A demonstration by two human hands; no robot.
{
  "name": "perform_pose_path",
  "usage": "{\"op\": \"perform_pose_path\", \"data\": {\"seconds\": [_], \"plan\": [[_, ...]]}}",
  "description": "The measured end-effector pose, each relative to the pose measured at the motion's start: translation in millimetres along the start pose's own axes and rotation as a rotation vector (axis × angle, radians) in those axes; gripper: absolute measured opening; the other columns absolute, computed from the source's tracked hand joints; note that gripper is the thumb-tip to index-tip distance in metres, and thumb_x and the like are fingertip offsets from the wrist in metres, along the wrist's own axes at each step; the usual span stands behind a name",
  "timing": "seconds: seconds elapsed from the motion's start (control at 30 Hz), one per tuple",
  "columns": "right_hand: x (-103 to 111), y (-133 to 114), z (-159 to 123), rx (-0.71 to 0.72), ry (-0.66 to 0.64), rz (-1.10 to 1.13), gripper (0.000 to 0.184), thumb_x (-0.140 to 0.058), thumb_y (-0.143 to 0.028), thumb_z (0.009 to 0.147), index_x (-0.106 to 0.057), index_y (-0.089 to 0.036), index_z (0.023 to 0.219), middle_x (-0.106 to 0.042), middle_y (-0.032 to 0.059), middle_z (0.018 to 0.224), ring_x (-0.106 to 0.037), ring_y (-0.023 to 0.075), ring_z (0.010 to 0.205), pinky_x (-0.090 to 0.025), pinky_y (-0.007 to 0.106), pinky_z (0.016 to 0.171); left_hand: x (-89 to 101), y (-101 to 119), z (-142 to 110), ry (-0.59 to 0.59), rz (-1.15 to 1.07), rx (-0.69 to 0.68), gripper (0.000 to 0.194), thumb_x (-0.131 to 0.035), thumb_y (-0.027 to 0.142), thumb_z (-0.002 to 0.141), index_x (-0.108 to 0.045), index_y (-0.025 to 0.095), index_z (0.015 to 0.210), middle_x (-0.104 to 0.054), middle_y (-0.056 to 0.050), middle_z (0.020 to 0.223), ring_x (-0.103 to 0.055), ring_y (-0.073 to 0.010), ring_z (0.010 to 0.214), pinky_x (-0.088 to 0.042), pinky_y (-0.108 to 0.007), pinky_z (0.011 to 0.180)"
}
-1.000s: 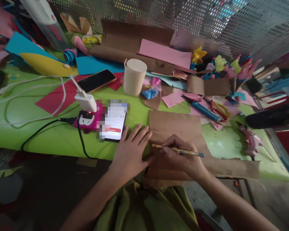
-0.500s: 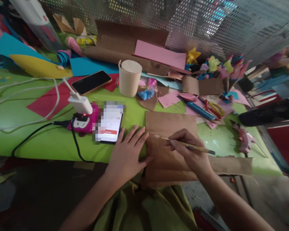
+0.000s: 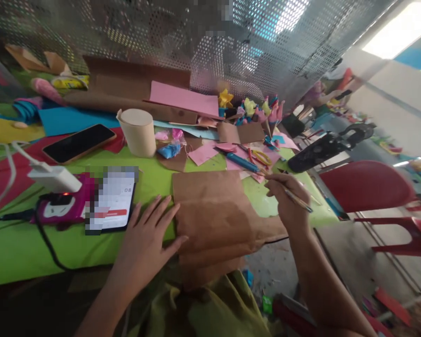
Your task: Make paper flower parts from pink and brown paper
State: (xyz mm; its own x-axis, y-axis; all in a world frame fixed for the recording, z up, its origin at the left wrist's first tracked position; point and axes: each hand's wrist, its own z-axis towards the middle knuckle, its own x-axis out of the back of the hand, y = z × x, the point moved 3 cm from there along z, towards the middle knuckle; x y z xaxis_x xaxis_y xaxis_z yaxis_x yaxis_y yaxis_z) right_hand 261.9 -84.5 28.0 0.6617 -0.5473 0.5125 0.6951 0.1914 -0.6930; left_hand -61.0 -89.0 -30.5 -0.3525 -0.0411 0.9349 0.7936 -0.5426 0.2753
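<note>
Left hand [image 3: 149, 234], spread flat, gripping nothing, at the left side of brown paper [image 3: 210, 210] overlapping the near edge of the green surface [image 3: 17, 257]; right hand [image 3: 290, 208], fingers closed round a pencil [image 3: 299, 202], right of the paper. Lit phone [image 3: 124, 206], beside the left hand. Magenta power strip [image 3: 79, 211], white charger [image 3: 56, 180] plugged in. Blue cutter [image 3: 242, 162]. Clear bag [image 3: 171, 150], holding blue and pink pieces. Beige cylinder [image 3: 139, 135], top covered, contents hidden. Far edge: brown cardboard [image 3: 136, 75], pink sheet [image 3: 184, 99] on it.
</note>
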Motion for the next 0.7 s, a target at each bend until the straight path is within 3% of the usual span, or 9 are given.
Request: {"op": "perform_pose_path", "data": {"seconds": [0.1,0.17,0.3,0.53,0.7], "plan": [[-9.2,4.3,18.9,0.200,-0.170,-0.138,0.019,-0.059,-0.032,0.090,-0.071,-0.024,0.103,-0.074,0.0046,0.097,-0.069,0.0227,0.086,-0.054,0.035,0.075,6.9,2.8,5.9,-0.001,0.015,0.006,0.056,-0.042,0.053,0.093,-0.052,0.022,0.139,-0.052,-0.011,0.146,-0.044,-0.0340,0.136,-0.031,-0.058,0.112],[-22.3,7.0,33.1,0.345,-0.328,-0.257,0.027,-0.053,-0.031,0.094,-0.067,-0.026,0.117,-0.072,0.0064,0.112,-0.067,0.0258,0.103,-0.052,0.037,0.084,11.9,4.4,15.5,-0.013,0.029,0.010,0.053,-0.038,0.048,0.096,-0.052,0.021,0.139,-0.052,-0.011,0.146,-0.043,-0.0328,0.138,-0.031,-0.057,0.112],[-57.5,13.0,62.4,0.553,-0.531,-0.505,0.040,-0.047,-0.022,0.096,-0.057,-0.026,0.134,-0.068,0.0080,0.125,-0.064,0.0260,0.106,-0.048,0.036,0.085,17.9,4.2,51.2,-0.069,0.100,0.040,0.049,-0.038,0.039,0.098,-0.052,0.016,0.139,-0.053,-0.013,0.145,-0.044,-0.0319,0.136,-0.031,-0.054,0.113],[-120.8,18.0,102.8,0.676,-0.631,-0.805,0.047,-0.041,-0.009,0.095,-0.054,-0.028,0.136,-0.065,0.0090,0.130,-0.061,0.0262,0.106,-0.042,0.038,0.083,14.6,1.6,119.4,-0.194,0.189,0.057,0.049,-0.055,0.036,0.092,-0.054,0.014,0.136,-0.055,-0.017,0.141,-0.048,-0.0336,0.133,-0.030,-0.054,0.112],[-120.7,23.1,106.2,0.566,-0.566,-0.735,0.050,-0.042,-0.009,0.094,-0.053,-0.029,0.139,-0.061,0.0089,0.137,-0.063,0.0272,0.105,-0.045,0.039,0.083,12.1,2.5,136.7,-0.252,0.220,0.075,0.045,-0.065,0.036,0.084,-0.061,0.017,0.125,-0.065,-0.017,0.125,-0.056,-0.0359,0.119,-0.039,-0.050,0.101]]}}
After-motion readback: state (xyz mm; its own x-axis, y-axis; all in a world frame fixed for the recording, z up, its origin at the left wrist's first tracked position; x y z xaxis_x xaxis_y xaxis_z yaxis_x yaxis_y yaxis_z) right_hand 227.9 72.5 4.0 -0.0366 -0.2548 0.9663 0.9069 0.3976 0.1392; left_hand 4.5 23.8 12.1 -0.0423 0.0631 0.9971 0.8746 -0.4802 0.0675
